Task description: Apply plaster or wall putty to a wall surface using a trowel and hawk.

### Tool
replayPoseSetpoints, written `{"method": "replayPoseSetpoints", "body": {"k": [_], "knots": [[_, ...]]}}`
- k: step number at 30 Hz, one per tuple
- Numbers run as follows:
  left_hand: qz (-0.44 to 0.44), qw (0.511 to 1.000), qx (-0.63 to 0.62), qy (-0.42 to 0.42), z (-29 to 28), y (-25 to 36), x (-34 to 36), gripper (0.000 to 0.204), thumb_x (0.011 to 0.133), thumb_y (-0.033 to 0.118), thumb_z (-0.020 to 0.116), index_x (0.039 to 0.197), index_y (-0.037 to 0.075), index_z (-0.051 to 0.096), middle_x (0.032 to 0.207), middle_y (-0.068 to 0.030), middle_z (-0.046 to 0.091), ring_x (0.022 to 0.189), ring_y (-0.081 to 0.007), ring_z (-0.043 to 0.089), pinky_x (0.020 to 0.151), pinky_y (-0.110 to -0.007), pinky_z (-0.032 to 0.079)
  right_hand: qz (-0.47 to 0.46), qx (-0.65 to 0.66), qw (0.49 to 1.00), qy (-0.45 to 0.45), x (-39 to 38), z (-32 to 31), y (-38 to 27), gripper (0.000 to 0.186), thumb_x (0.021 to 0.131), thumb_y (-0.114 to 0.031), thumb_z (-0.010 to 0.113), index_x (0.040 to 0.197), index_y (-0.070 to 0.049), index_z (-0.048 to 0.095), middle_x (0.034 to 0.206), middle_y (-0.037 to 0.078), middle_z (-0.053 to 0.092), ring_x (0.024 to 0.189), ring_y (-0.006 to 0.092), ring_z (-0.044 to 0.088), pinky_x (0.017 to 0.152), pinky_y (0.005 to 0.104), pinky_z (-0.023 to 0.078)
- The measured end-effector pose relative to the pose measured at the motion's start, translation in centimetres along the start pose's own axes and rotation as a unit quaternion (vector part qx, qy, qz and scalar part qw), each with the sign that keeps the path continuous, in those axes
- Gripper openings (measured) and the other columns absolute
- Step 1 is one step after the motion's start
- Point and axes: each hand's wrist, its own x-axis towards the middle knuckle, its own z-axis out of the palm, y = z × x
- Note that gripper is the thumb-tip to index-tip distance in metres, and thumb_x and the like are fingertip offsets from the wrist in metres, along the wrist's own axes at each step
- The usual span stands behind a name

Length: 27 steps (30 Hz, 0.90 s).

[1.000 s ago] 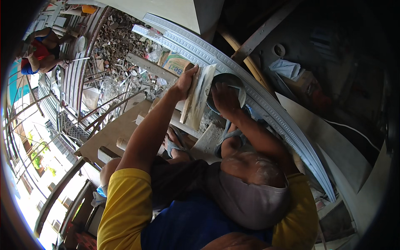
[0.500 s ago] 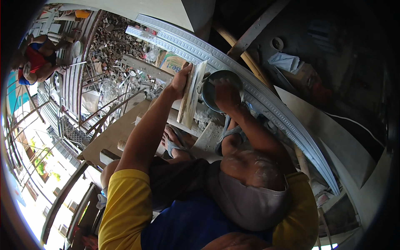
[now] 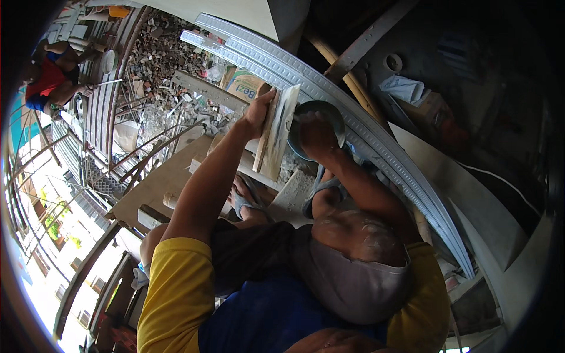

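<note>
My left hand (image 3: 257, 113) grips a plasterer's hawk (image 3: 281, 132), a wooden board with a pale, smeared face, tilted steeply on its edge. Its face is turned toward a round dark bucket (image 3: 299, 141), close beside it on the right. My right hand (image 3: 318, 136) reaches down inside the bucket, closed. The fingers are in shadow, so whatever they hold is hidden. Under the bucket and board are my sandalled feet (image 3: 247, 197).
Long ribbed metal channels (image 3: 365, 132) curve past the bucket on the right. Rubble (image 3: 159, 65) and a printed cardboard bag (image 3: 244, 82) lie ahead. Planks and thin bars fill the left, where another person in red (image 3: 50, 79) sits. A tape roll (image 3: 392, 62) lies far right.
The hawk has turned, so more of its smeared face shows. My right hand has shifted slightly downward in the bucket. The other person has raised their upper body a little.
</note>
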Motion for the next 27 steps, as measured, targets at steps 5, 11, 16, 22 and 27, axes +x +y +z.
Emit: {"method": "replayPoseSetpoints", "body": {"k": [5,11,16,22,27], "knots": [[0.004,0.999,0.042,0.016,1.5,0.2,0.3,0.061,0.102,0.051,0.029,0.133,0.003,0.052,0.122,-0.0156,0.065,0.101,-0.0229,0.065,0.085,-0.034,0.054,0.017,-0.039,0.999,-0.031,-0.7,2.3,-0.8,0.010,0.077,-0.012,0.060,0.082,-0.005,0.064,0.086,0.014,0.064,0.083,0.0299,0.061,0.080,0.0419,0.049],[0.014,0.998,-0.004,0.068,0.9,0.6,-2.0,0.056,0.101,0.050,0.032,0.112,0.004,0.063,0.094,-0.0128,0.070,0.079,-0.0226,0.067,0.078,-0.036,0.054,0.033,0.037,0.992,-0.112,-0.3,1.7,-1.8,0.011,0.078,-0.014,0.059,0.078,-0.004,0.065,0.081,0.015,0.064,0.081,0.0319,0.061,0.076,0.0443,0.050],[-0.004,1.000,0.020,0.010,2.9,0.8,-0.4,0.055,0.101,0.049,0.032,0.116,0.005,0.060,0.097,-0.0126,0.069,0.081,-0.0225,0.067,0.079,-0.036,0.055,-0.031,0.000,0.999,0.027,-0.7,1.2,0.2,0.012,0.077,-0.015,0.060,0.076,-0.004,0.067,0.081,0.016,0.067,0.081,0.0317,0.065,0.074,0.0444,0.052],[0.022,0.998,0.018,0.050,1.2,0.9,-1.1,0.055,0.102,0.050,0.032,0.117,0.005,0.060,0.100,-0.0129,0.069,0.083,-0.0225,0.067,0.081,-0.038,0.055,-0.008,0.027,0.985,-0.168,-2.0,0.1,0.9,0.013,0.077,-0.010,0.058,0.082,-0.004,0.068,0.088,0.019,0.069,0.087,0.0358,0.066,0.079,0.0456,0.052],[0.027,0.991,0.044,0.122,2.4,3.2,-2.0,0.055,0.103,0.050,0.033,0.120,0.004,0.058,0.100,-0.0135,0.069,0.084,-0.0230,0.068,0.081,-0.038,0.056,0.170,0.091,0.981,-0.010,-2.4,-6.0,1.0,0.023,0.078,-0.003,0.057,0.099,-0.002,0.067,0.098,0.021,0.067,0.093,0.0378,0.064,0.084,0.0426,0.052]]}}
